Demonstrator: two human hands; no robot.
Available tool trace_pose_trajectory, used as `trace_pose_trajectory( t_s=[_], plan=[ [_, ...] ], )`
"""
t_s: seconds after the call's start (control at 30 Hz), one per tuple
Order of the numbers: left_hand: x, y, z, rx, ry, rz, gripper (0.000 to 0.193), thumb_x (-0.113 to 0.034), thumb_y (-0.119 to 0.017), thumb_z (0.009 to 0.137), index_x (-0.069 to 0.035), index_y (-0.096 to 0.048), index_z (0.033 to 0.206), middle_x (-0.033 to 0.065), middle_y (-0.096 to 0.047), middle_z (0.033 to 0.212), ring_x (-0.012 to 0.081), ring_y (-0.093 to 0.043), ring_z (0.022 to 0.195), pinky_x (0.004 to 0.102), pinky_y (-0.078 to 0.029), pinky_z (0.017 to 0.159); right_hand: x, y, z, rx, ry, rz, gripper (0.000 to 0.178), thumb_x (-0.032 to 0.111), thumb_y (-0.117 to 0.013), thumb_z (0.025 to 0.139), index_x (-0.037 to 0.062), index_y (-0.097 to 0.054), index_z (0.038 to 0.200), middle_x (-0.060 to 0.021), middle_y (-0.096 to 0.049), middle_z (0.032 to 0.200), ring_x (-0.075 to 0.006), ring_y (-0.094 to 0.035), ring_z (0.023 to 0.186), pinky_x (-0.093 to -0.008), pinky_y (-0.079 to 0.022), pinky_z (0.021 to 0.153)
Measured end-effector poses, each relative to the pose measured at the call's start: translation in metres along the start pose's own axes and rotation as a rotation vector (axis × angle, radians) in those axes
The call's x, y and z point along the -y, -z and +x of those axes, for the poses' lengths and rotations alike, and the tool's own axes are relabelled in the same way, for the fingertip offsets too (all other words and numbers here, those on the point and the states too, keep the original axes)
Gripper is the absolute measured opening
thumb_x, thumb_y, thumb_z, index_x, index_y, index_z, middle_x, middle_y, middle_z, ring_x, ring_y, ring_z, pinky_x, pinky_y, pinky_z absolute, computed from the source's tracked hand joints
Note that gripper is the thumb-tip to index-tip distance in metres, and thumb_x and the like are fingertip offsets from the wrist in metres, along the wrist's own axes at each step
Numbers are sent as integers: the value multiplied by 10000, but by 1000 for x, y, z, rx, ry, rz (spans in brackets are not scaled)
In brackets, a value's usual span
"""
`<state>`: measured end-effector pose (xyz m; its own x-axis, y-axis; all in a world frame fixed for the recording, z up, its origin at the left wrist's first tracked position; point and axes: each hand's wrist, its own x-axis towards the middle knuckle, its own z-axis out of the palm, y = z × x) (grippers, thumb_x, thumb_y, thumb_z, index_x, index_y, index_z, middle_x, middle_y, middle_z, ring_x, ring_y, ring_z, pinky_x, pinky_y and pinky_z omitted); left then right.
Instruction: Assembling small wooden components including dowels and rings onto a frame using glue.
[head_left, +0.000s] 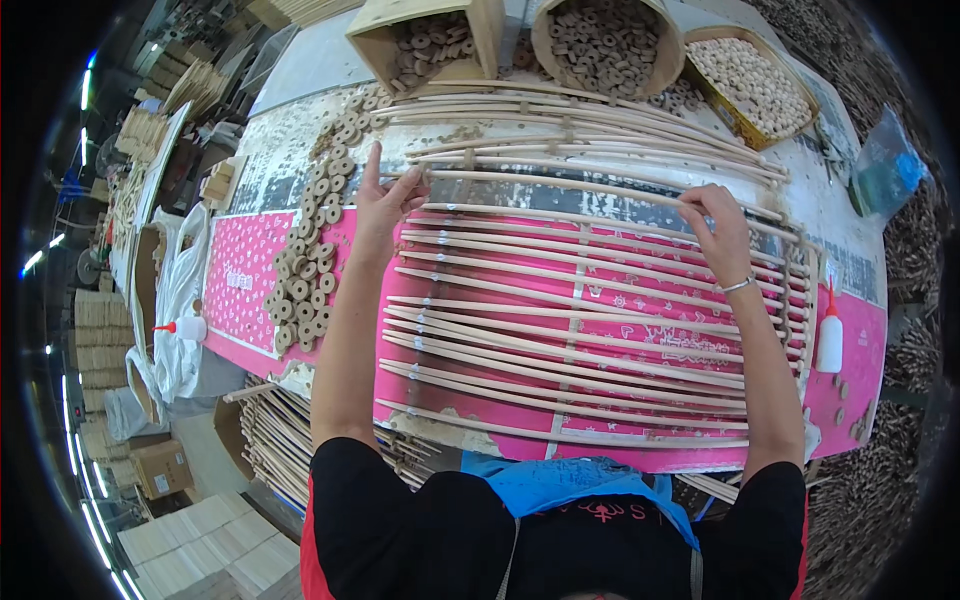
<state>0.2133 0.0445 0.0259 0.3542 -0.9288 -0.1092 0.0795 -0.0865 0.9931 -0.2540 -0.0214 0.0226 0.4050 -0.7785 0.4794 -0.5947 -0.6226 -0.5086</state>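
A long, pale wooden rod [560,180] lies crosswise over the far part of the worktable. My left hand [385,205] is at its left end, one finger pointing up and the others curled in around the rod's tip. Farther along, my right hand [718,222] pinches the same rod between thumb and fingers. Nearer me, several similar rods [560,315] lie side by side over a pink sheet [480,385]. Their right ends meet a rack with upright pegs [808,300]. More rods [600,125] lie beyond my hands.
Loose wooden rings [305,270] trail down left of my left forearm. At the back stand a wooden box [487,40] and a round tub [545,50] of rings, plus a yellow basket [745,130] of beads. Red-tipped white bottles lie left [188,328] and stand right [830,340].
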Motion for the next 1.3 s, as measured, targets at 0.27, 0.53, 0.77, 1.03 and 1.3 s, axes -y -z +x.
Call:
trace_pose_trajectory(
  t_s=[0.27, 0.53, 0.77, 1.03, 1.3],
  plan=[
    [7, 27, 2, 10, -62, 86, 844, -59, -686, 995, -112, -175, 1664, 55, -674, 976, 117, -642, 855, 226, -526, 745, -5, -25, 14, 107, -85, 57, 215, 298, -739, 893, 95, -708, 959, -95, -691, 926, -283, -647, 892, -400, -503, 819],
    [15, -13, 11, 78, -32, 141, 748, -118, -681, 1016, -127, -275, 1644, 51, -685, 949, 93, -639, 858, 228, -531, 745, -36, -23, -10, -20, -103, -90, 187, 295, -737, 893, 108, -719, 894, -66, -669, 900, -289, -616, 914, -404, -493, 839],
    [16, -24, 11, 95, 13, 138, 689, -152, -698, 1010, -113, -363, 1611, 40, -699, 893, 75, -608, 747, 216, -480, 652, -52, -31, -13, 35, -168, -12, 195, 305, -736, 904, 114, -775, 920, -74, -669, 900, -291, -615, 935, -412, -489, 859],
    [15, 1, 36, 185, -774, 1129, 526, -113, -790, 835, -144, -673, 1346, 132, -688, 1213, 327, -637, 1127, 425, -490, 981, -70, -29, -12, 112, -134, 31, 221, 264, -695, 952, 66, -787, 980, -110, -709, 885, -279, -651, 883, -394, -499, 824],
    [19, 0, 23, 156, -644, 1264, 423, -271, -763, 867, -222, -704, 1282, 9, -658, 1244, 283, -577, 1208, 471, -403, 1013, -51, -33, -9, 101, -296, 164, 173, 190, -726, 923, 34, -728, 998, -99, -680, 898, -246, -644, 843, -355, -513, 782]
  ],
)
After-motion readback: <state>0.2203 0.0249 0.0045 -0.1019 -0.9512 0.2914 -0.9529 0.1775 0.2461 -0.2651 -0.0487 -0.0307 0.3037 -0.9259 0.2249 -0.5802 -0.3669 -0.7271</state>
